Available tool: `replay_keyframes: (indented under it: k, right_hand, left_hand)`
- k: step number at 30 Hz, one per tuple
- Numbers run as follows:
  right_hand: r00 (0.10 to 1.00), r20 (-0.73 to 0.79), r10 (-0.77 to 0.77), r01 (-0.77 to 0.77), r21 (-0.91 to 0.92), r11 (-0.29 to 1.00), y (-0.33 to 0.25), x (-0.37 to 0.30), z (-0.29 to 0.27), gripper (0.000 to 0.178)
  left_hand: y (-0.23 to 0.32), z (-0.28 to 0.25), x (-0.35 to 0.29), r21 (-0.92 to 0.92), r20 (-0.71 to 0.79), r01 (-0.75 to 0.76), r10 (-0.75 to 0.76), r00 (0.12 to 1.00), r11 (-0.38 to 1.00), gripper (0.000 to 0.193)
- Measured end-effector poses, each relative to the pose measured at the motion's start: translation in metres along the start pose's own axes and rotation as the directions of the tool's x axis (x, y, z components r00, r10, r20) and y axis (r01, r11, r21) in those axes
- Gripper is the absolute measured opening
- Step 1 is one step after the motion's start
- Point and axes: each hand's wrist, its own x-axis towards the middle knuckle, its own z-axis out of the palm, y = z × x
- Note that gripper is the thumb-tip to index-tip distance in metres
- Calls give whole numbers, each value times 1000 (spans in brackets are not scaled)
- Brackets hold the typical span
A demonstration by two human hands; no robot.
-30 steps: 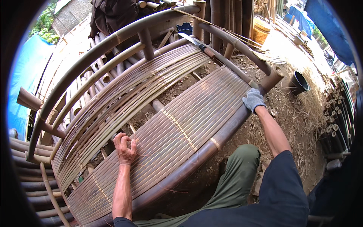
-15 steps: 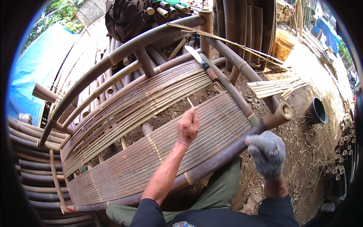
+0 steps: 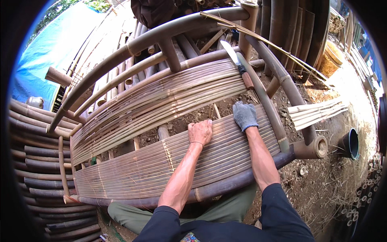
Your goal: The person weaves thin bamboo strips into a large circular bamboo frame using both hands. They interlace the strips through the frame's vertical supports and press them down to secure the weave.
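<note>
A curved bamboo frame carries two panels of thin split slats. My bare left hand (image 3: 200,132) lies on the near slat panel (image 3: 153,169), its fingers hooked over the panel's upper edge beside the gap. Just to its right, my gloved right hand (image 3: 244,115) rests flat on the same panel, fingers stretched out and holding nothing. The far slat panel (image 3: 161,101) arches above the gap. A long knife with a wooden handle (image 3: 238,64) lies on the frame's right side bar, a short way above my right hand.
Thick dark bamboo poles (image 3: 36,169) are stacked at the left, next to a blue tarp (image 3: 40,52). Loose split slats (image 3: 316,113) lie on the dirt at the right, near a dark pot (image 3: 350,143). More poles stand at the back.
My left hand has slid right along the near panel to its upper edge. My gloved right hand has come off the frame's right end and onto the panel beside it.
</note>
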Motion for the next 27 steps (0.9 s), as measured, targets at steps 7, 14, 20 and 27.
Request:
replay_keyframes:
  k: [7,14,20,27]
  right_hand:
    - [869,458,187,-231,42,972,-23,48,-7,26]
    - [509,609,-608,69,675,735,-29,107,95,17]
    - [594,624,-507,154,531,833,-10,76,37,27]
    - [959,-26,-282,256,507,823,-42,4,-65,29]
  left_hand:
    - [-2,-27,21,-28,309,234,-214,927,972,42]
    - [-72,47,107,-574,368,130,113,923,808,41]
    - [-16,8,82,-390,444,271,-78,893,880,31]
    - [-18,-47,74,-790,484,354,154,862,501,20]
